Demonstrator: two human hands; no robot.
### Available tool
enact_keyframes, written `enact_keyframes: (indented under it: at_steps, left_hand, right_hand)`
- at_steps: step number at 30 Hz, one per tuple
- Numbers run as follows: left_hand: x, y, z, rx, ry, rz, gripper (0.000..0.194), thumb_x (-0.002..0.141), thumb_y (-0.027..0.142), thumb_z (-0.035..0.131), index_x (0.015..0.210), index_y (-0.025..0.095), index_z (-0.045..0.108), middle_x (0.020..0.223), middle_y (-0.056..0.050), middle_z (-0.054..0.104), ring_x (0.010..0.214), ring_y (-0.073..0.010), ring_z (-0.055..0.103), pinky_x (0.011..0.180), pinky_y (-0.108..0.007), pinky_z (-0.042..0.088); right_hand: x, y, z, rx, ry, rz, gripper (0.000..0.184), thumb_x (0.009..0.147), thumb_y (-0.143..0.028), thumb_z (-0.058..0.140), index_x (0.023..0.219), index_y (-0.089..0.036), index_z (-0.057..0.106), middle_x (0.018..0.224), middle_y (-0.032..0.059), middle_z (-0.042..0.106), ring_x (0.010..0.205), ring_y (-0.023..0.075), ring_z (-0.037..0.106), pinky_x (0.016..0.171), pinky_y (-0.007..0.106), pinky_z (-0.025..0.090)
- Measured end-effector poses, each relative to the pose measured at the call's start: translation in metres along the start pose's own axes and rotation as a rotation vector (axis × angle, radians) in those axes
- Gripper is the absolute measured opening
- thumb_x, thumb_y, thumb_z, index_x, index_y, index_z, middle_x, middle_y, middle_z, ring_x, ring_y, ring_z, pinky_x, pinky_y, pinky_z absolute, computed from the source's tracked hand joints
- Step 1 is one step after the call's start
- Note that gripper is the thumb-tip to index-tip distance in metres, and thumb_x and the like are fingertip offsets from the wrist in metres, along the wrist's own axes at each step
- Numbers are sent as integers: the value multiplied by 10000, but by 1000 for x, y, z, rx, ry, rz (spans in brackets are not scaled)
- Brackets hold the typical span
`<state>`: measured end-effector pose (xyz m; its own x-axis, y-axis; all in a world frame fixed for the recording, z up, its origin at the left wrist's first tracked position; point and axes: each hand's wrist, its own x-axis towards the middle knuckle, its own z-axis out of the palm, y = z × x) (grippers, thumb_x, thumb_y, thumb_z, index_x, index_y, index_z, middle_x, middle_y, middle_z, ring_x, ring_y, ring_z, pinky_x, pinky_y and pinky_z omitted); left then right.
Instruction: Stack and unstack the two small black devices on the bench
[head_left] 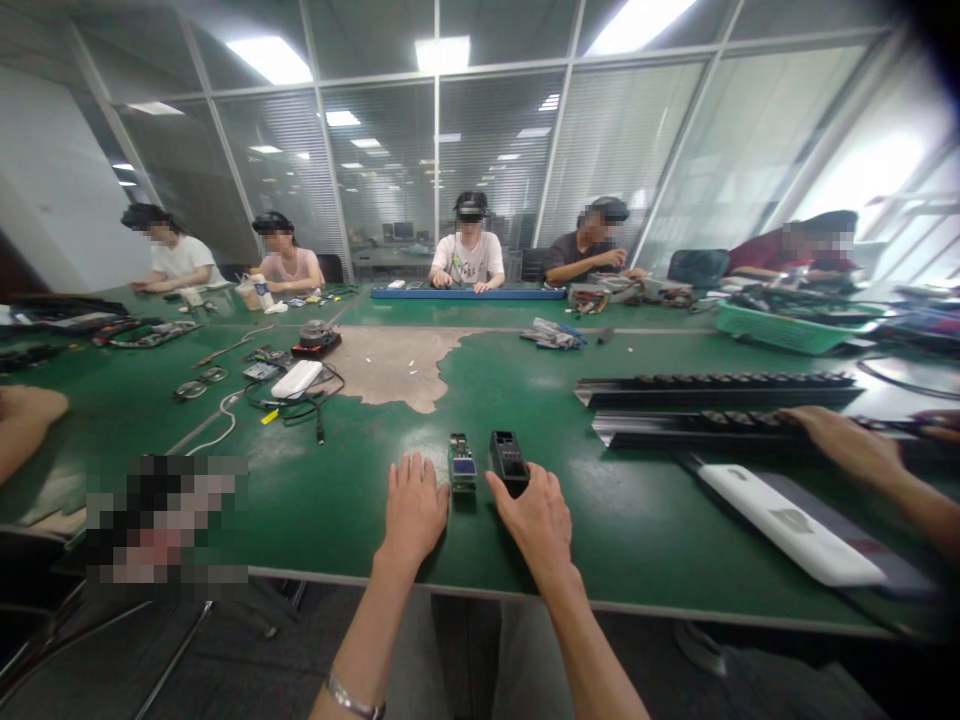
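My left hand (415, 505) lies flat on the green table, fingers stretched forward and palm down. Just right of its thumb is a small circuit board (463, 468) with a bluish display, lying lengthwise away from me. My right hand (538, 515) wraps round the near end of a black plastic housing (510, 458), thumb on its left side and fingers on its right. The housing has rectangular openings in its upper face and rests on the table beside the board, a narrow gap between them. The fingers partly hide its near right corner.
Black slotted rails (720, 428) and a white elongated device (787, 525) lie to the right, where another person's hand (847, 445) touches a rail. Left are a white box (297, 380), cables and glasses (199, 384). A green basket (787, 328) stands far right; several people sit opposite.
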<state>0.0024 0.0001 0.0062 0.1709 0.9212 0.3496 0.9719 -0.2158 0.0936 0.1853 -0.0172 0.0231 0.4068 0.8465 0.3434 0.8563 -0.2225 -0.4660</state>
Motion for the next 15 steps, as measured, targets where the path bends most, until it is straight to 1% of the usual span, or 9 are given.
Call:
enact_keyframes:
  at_steps: [2, 8, 11, 15]
  left_hand:
    - [0, 0, 0, 0, 2, 0, 514, 985, 400, 333, 1365, 106, 518, 1468, -176, 455, 1393, -317, 356, 1144, -530, 261]
    - [0, 0, 0, -2, 3, -5, 515, 978, 405, 351, 1360, 105, 524, 1464, -178, 458, 1391, -320, 360, 1145, -526, 264]
    - [0, 0, 0, -7, 1, -8, 511, 975, 400, 363, 1362, 106, 521, 1465, -180, 457, 1392, -321, 359, 1143, -530, 265]
    - [0, 0, -1, -10, 4, -6, 500, 970, 387, 382, 1360, 105, 518, 1463, -184, 458, 1393, -321, 356, 1140, -534, 267]
  right_hand:
    - [0, 0, 0, -4, 8, -4, 615, 856, -642, 494, 1201, -135, 534, 1074, 131, 599, 935, 264, 624, 738, 329, 429]
    - [0, -1, -1, -3, -3, -7, 447, 874, -554, 517, 1070, -160, 599, 981, 99, 607, 867, 243, 619, 713, 320, 408]
    - [1, -1, -2, 32, 28, -5, 412, 873, -530, 524, 1039, -163, 613, 952, 93, 614, 839, 236, 608, 710, 317, 400]
    - [4, -8, -8, 118, 100, -39, 418, 876, -552, 509, 1004, -171, 624, 929, 86, 626, 824, 231, 592, 719, 317, 401]
